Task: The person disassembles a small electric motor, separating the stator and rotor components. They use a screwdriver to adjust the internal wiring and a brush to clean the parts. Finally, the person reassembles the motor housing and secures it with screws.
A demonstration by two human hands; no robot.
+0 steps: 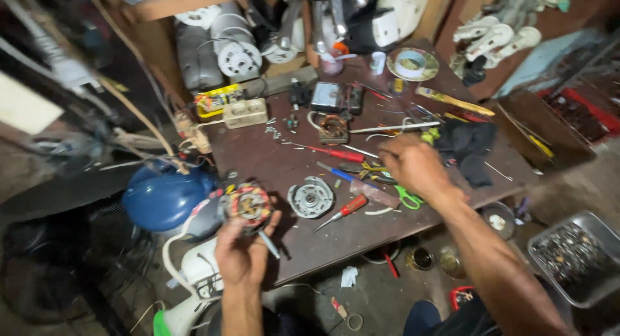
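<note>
Gripping a motor stator (248, 203), left hand (242, 255) — right hand (413, 165) over pliers (374, 174).

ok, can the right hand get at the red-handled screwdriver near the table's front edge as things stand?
Probably yes. The right hand is over the pile of tools, apparently empty, and the red-handled screwdriver lies in the open just toward the front edge beside the round motor cover; nothing lies on it.

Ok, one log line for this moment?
left hand: holds motor stator | right hand: over tools on workbench | end cap: on bench
</note>
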